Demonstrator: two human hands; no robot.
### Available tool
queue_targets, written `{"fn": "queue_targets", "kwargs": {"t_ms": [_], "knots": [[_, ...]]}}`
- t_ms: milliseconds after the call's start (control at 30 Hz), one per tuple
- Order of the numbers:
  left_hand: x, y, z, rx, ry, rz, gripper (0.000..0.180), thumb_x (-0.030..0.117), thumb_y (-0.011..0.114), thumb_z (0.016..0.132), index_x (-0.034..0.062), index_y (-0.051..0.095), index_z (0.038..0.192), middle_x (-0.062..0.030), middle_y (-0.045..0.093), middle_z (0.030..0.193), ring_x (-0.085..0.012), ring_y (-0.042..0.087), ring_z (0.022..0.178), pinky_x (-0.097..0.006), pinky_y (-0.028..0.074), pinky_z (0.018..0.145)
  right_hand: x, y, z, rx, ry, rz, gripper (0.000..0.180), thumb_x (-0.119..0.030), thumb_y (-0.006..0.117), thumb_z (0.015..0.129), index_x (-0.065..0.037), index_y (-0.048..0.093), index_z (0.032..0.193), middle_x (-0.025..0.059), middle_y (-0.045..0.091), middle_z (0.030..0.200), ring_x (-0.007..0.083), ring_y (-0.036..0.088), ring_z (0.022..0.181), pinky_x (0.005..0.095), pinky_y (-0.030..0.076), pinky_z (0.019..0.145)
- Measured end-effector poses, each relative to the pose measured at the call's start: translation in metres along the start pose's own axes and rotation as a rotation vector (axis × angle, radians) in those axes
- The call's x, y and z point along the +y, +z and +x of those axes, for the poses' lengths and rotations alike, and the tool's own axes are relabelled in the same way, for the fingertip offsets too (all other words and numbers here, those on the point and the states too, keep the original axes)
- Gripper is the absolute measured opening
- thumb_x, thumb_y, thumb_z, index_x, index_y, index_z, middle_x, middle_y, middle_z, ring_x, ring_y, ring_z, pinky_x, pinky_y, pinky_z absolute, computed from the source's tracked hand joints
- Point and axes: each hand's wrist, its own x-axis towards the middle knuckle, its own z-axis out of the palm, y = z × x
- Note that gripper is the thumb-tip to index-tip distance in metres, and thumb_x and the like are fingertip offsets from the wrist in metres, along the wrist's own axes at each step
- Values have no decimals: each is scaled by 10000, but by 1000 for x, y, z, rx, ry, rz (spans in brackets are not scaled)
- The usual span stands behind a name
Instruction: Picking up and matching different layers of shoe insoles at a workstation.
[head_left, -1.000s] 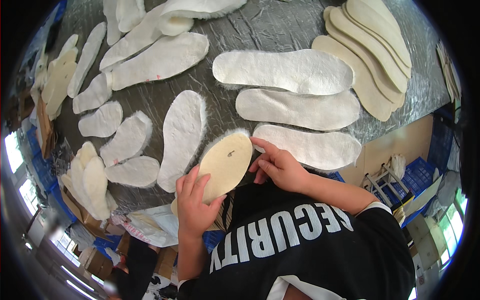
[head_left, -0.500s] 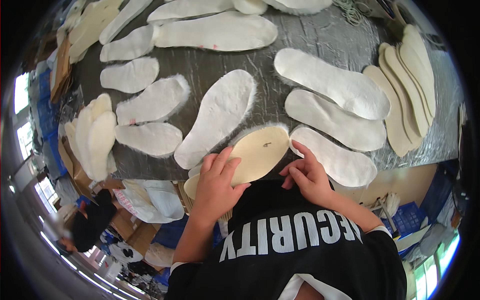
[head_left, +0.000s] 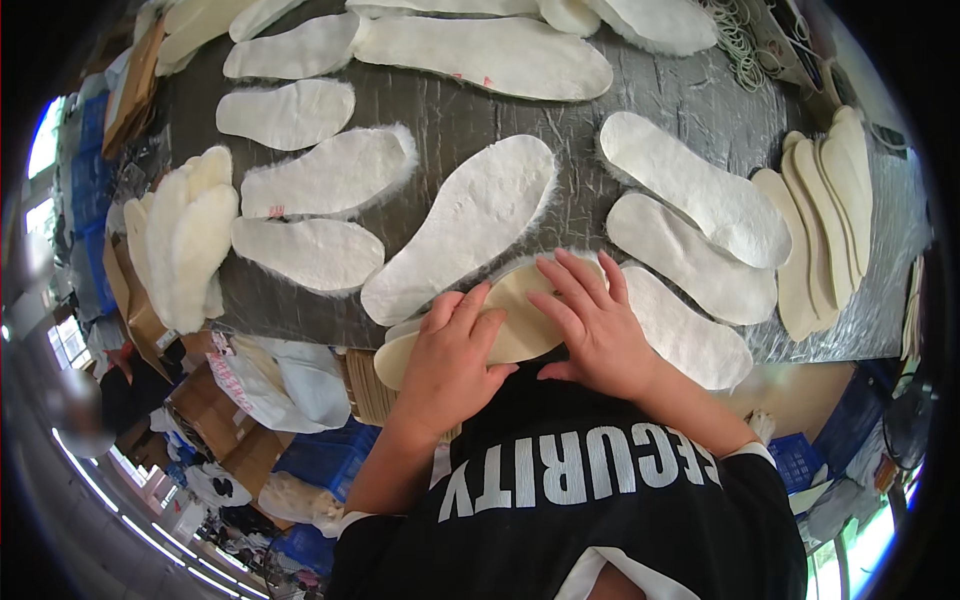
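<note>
A cream insole (head_left: 515, 300) lies at the table's near edge with white fluff showing along its far side, so a fleecy layer lies under it. My left hand (head_left: 452, 360) rests on its middle, fingers stretched over the top and thumb beside the near edge. Over its wide right end lies my right hand (head_left: 600, 325), palm down, fingers spread. That hand hides the mark there. Just beyond is a white fleece insole (head_left: 460, 230), set slantwise. Another white insole (head_left: 685, 325) is partly covered by my right hand and forearm.
Several white fleece insoles (head_left: 330, 172) spread over the dark, film-covered table (head_left: 420, 110). Cream insoles (head_left: 815, 235) stand fanned at the right edge; a fluffy pile (head_left: 190, 235) sits at the left. Thin cords (head_left: 740, 45) lie far right. Below left are a white bag (head_left: 290, 385) and cartons (head_left: 210, 405).
My right hand has moved from the insole's right tip onto its top, fingers now spread flat. My left hand stays on the insole. The whole view has shifted slightly.
</note>
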Motion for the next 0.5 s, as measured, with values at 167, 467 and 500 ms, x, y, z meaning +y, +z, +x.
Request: {"fn": "queue_targets", "kwargs": {"t_ms": [167, 467, 500], "knots": [[-3, 0, 0, -3, -5, 12, 590, 145, 832, 569, 20, 590, 1093, -166, 517, 1261, -350, 471, 1128, -424, 422, 963, 7, 0, 15, -105, -13, -97, 981, -344, 852, 489, -130, 428, 1348, 147, 419, 1403, 311, 378, 1329, 613, 177, 1095], [-12, -10, -19, 46, -63, -55, 658, 185, 847, 575, 39, 553, 1145, -155, 482, 1275, -375, 498, 1105, -441, 424, 945, 1, 1, 28, -158, -20, -177, 913, -313, 830, 537, -200, 442, 1356, 87, 490, 1294, 262, 452, 1244, 610, 163, 1103], [-17, -16, -27, 57, -153, -50, 652, 185, 848, 577, 39, 553, 1139, -149, 488, 1270, -376, 510, 1096, -446, 427, 937, 3, 2, 27, -138, -4, -175, 931, -292, 838, 505, -198, 452, 1347, 84, 483, 1309, 263, 453, 1242, 608, 155, 1105]]}}
